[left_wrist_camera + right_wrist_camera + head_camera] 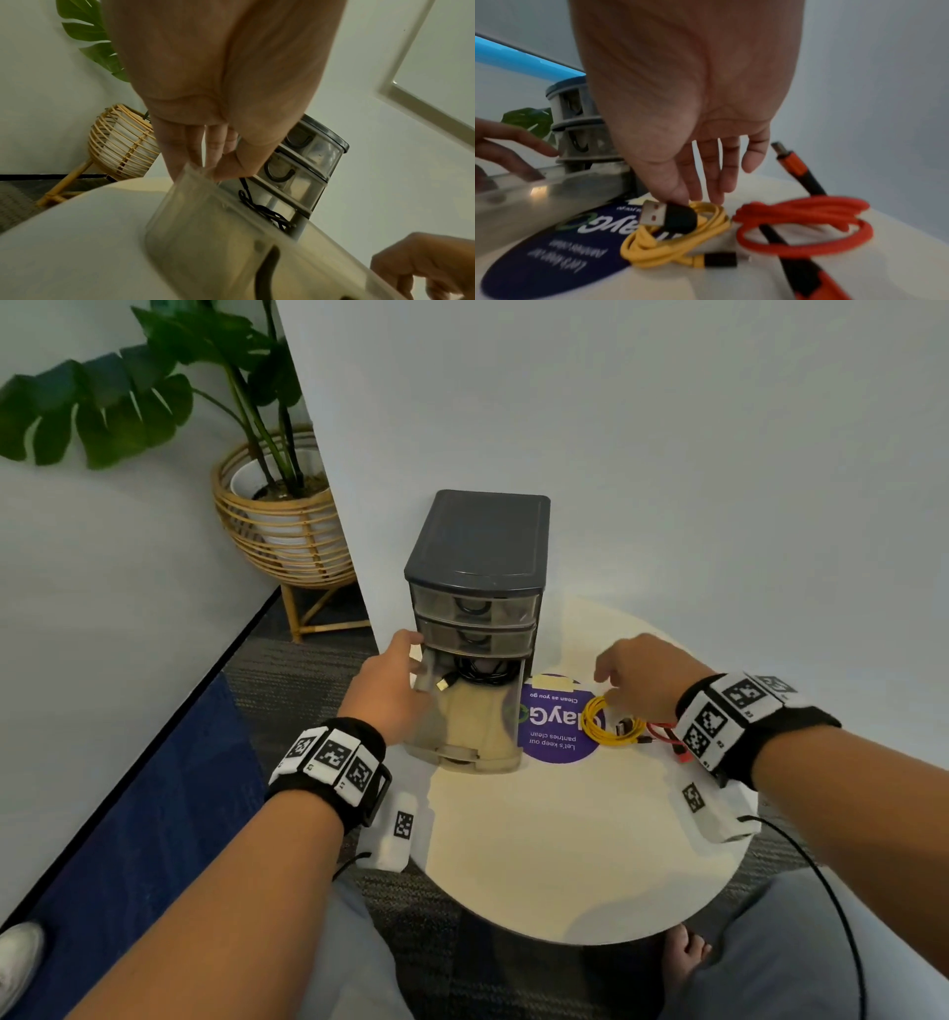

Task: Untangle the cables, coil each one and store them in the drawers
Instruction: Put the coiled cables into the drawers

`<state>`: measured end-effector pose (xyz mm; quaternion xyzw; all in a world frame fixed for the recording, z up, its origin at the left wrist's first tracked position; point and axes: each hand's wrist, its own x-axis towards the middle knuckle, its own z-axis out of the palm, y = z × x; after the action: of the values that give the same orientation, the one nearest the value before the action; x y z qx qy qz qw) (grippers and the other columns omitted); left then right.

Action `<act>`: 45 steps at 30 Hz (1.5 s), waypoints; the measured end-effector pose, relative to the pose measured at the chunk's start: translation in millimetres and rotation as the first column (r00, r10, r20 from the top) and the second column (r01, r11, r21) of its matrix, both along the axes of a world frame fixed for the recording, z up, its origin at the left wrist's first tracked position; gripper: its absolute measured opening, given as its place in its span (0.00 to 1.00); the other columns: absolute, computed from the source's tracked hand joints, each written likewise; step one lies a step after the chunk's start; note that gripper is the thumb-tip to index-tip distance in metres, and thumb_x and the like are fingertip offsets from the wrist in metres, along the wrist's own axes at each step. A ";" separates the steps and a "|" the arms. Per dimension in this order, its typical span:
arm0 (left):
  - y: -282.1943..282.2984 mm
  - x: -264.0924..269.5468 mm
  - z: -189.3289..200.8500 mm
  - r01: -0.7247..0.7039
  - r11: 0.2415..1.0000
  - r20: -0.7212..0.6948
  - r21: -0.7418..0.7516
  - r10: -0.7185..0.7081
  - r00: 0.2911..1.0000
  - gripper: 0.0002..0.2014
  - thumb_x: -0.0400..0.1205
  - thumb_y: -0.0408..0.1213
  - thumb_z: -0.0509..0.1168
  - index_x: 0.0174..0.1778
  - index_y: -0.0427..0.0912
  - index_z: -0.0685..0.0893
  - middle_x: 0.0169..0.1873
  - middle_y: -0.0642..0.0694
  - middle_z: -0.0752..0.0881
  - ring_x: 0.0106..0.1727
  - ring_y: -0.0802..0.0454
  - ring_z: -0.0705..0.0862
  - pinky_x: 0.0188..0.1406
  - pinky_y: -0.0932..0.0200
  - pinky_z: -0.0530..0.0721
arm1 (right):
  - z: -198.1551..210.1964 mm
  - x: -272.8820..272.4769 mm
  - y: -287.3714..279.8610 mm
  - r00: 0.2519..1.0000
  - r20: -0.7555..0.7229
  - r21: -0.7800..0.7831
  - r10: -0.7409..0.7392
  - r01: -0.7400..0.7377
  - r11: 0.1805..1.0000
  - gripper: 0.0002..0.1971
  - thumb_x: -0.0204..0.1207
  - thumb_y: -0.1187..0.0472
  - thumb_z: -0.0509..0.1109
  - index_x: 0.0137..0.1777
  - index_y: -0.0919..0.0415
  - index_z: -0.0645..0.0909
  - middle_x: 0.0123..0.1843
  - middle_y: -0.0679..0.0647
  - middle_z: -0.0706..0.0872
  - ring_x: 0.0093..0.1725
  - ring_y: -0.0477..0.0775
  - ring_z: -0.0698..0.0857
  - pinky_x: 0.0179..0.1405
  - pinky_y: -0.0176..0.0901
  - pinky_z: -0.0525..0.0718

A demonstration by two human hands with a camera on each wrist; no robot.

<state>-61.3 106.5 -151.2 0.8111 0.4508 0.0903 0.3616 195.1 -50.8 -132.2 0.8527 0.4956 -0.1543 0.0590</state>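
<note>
Bottom drawer held open while the next coil is reached for

Left hand (393, 695) pinches the pulled-out bottom drawer (464, 726), black cable (480, 671) inside; right hand (693, 125), fingers loosely spread, touches the coiled yellow cable (670, 241) beside the orange cable (805, 221), mid-table.

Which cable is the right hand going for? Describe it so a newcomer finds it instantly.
On the round cream table, just right of the grey drawer unit, two coiled cables lie side by side. It is the yellow cable, nearer the drawers, partly on the purple sticker; its neighbour is the red cable.
</note>
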 end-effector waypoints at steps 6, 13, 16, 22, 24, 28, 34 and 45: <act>-2.7 -1.7 1.7 0.000 1.000 -0.018 -0.010 -0.001 1.000 0.38 0.80 0.30 0.71 0.82 0.60 0.63 0.67 0.47 0.82 0.57 0.42 0.86 0.57 0.37 0.89 | -11.0 -10.3 -4.0 0.987 0.156 -0.132 0.035 -0.014 0.991 0.11 0.78 0.60 0.72 0.60 0.56 0.81 0.48 0.52 0.83 0.48 0.57 0.85 0.47 0.47 0.84; -2.1 -2.9 3.5 0.020 0.999 -0.062 -0.034 -0.022 0.998 0.40 0.81 0.29 0.72 0.84 0.58 0.60 0.69 0.47 0.82 0.61 0.42 0.84 0.61 0.37 0.88 | -3.3 -10.9 4.4 0.995 0.086 0.090 0.046 -0.054 0.995 0.01 0.79 0.61 0.73 0.49 0.56 0.83 0.45 0.54 0.82 0.43 0.57 0.84 0.36 0.42 0.75; -1.0 -4.3 3.4 0.040 0.998 -0.089 -0.038 -0.043 0.995 0.40 0.80 0.29 0.72 0.84 0.58 0.60 0.70 0.46 0.82 0.61 0.43 0.84 0.60 0.39 0.88 | 17.8 -15.3 8.1 0.997 -0.050 0.308 0.053 -0.035 0.951 0.04 0.77 0.62 0.76 0.42 0.54 0.85 0.41 0.52 0.87 0.40 0.54 0.84 0.34 0.39 0.74; 1.2 -5.1 3.1 0.078 0.995 -0.119 -0.066 -0.086 0.989 0.38 0.82 0.32 0.69 0.85 0.55 0.60 0.69 0.43 0.83 0.63 0.41 0.84 0.62 0.39 0.87 | 36.4 -68.5 35.6 0.965 -0.250 0.491 0.085 0.051 0.870 0.04 0.73 0.60 0.80 0.39 0.53 0.88 0.36 0.50 0.88 0.36 0.49 0.87 0.34 0.36 0.79; 0.9 -5.3 3.6 0.086 0.994 -0.118 -0.071 -0.094 0.988 0.36 0.83 0.33 0.67 0.86 0.55 0.60 0.68 0.41 0.83 0.63 0.40 0.84 0.62 0.39 0.87 | 26.1 -87.0 46.9 0.971 -0.232 0.509 0.062 0.067 0.858 0.02 0.72 0.60 0.79 0.39 0.56 0.90 0.36 0.52 0.88 0.36 0.49 0.85 0.30 0.33 0.76; 2.0 -7.3 3.8 0.088 0.993 -0.105 -0.079 -0.096 0.990 0.34 0.82 0.33 0.64 0.84 0.55 0.61 0.65 0.41 0.84 0.59 0.38 0.85 0.59 0.37 0.88 | -1.1 -112.8 67.7 0.969 -0.245 0.423 0.009 0.098 0.901 0.10 0.75 0.63 0.76 0.32 0.57 0.83 0.35 0.55 0.85 0.36 0.55 0.83 0.27 0.34 0.69; 2.8 -7.2 1.7 0.084 0.992 -0.101 -0.096 -0.094 0.990 0.34 0.83 0.33 0.64 0.84 0.57 0.61 0.62 0.41 0.84 0.58 0.39 0.85 0.58 0.38 0.89 | -16.2 -121.8 74.3 0.975 -0.220 0.362 0.017 0.066 0.930 0.06 0.77 0.66 0.72 0.39 0.58 0.84 0.40 0.57 0.86 0.40 0.59 0.86 0.37 0.42 0.76; 2.8 -6.1 -0.1 0.107 0.993 -0.130 -0.050 -0.113 0.985 0.33 0.84 0.33 0.67 0.84 0.56 0.64 0.70 0.40 0.82 0.66 0.37 0.84 0.62 0.39 0.88 | -14.4 -131.1 81.7 0.960 -0.252 0.289 -0.122 0.195 0.937 0.06 0.78 0.65 0.73 0.53 0.63 0.82 0.49 0.60 0.83 0.44 0.61 0.82 0.44 0.47 0.82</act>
<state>-67.4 109.3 -151.3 0.8311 0.4301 0.0066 0.3525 64.0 30.9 -146.6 0.8650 0.4464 -0.1763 -0.1465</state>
